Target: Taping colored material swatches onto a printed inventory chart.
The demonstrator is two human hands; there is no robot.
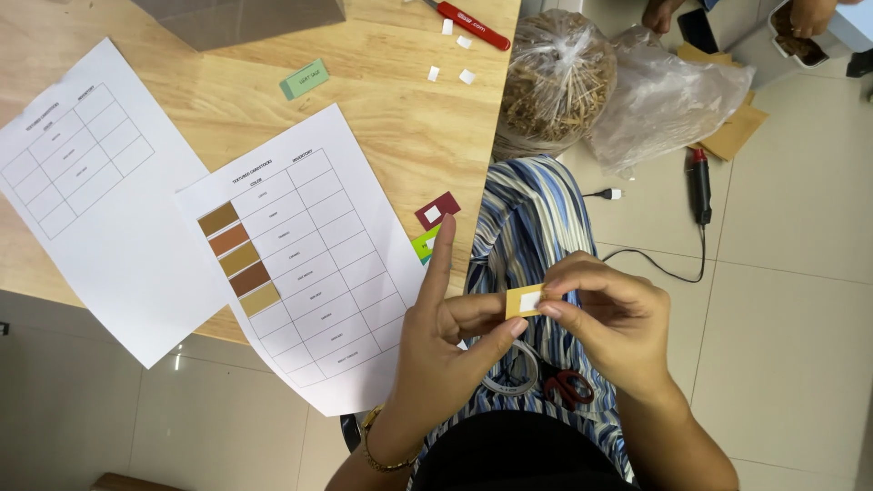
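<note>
Both hands, left & right, pinch small mustard card swatch w/ white sticky square, fingertips steadying it; red-handled scissors just below.

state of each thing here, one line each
left hand: pinching the yellow swatch, index finger up
right hand: fingertips on the swatch's white patch
yellow swatch: held off the table, between both hands
chart sheet: flat, five brown swatches stuck in its left column
maroon swatch: loose at the table edge
scissors: on the lap, shut
clear bag: tied, full
</note>
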